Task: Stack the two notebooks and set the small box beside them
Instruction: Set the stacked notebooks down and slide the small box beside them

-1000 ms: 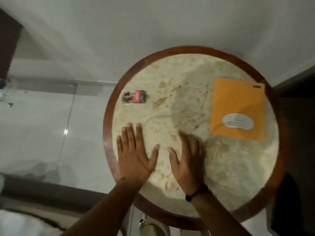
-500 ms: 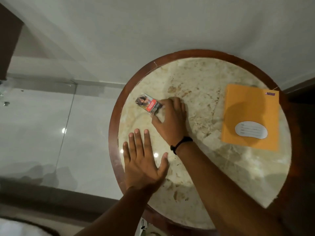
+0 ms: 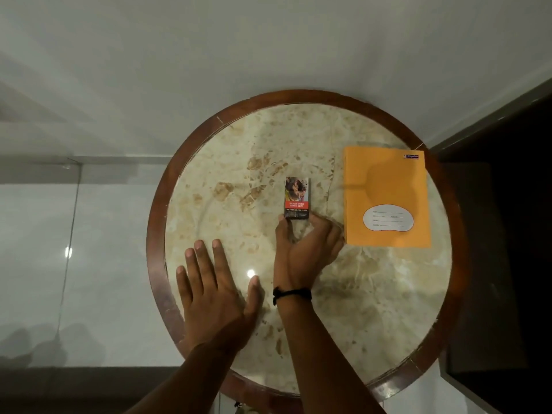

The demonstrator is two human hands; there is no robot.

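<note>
My right hand [image 3: 304, 252] pinched the near end of the small box [image 3: 297, 198], which lay flat near the middle of the round table [image 3: 155, 222], just left of the orange notebook [image 3: 386, 198] by the right rim. I saw one cover, so I could not tell if two were stacked. My left hand [image 3: 216, 286] lay spread flat near the left edge.

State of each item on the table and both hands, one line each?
Box: flat on table, left of notebook, apart from it.
Notebook: closed, flat, only one cover visible.
Right hand: fingertips pinching box's near end.
Left hand: open, flat on table.
</note>
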